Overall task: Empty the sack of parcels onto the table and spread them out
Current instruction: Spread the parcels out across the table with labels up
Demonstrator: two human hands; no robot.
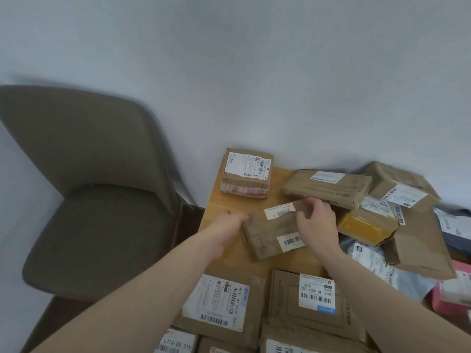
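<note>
Holding one brown parcel [274, 231] with both hands, I am in the spreading step, I think. My left hand [226, 231] grips its left edge, fingers curled; my right hand [316, 220] grips its far right side. It lies on the table [216, 200], between other parcels. No sack is visible. Next it needs a free place, perhaps at the left.

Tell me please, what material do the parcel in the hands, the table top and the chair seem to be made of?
The parcel in both hands looks like matte brown corrugated cardboard: creased faces, white paper barcode labels. The table top seems pale wood or a wood-look laminate, smooth with a slight sheen; which one I cannot tell. The chair appears covered in grey-brown fabric or matte plastic; blur leaves it open.
</note>
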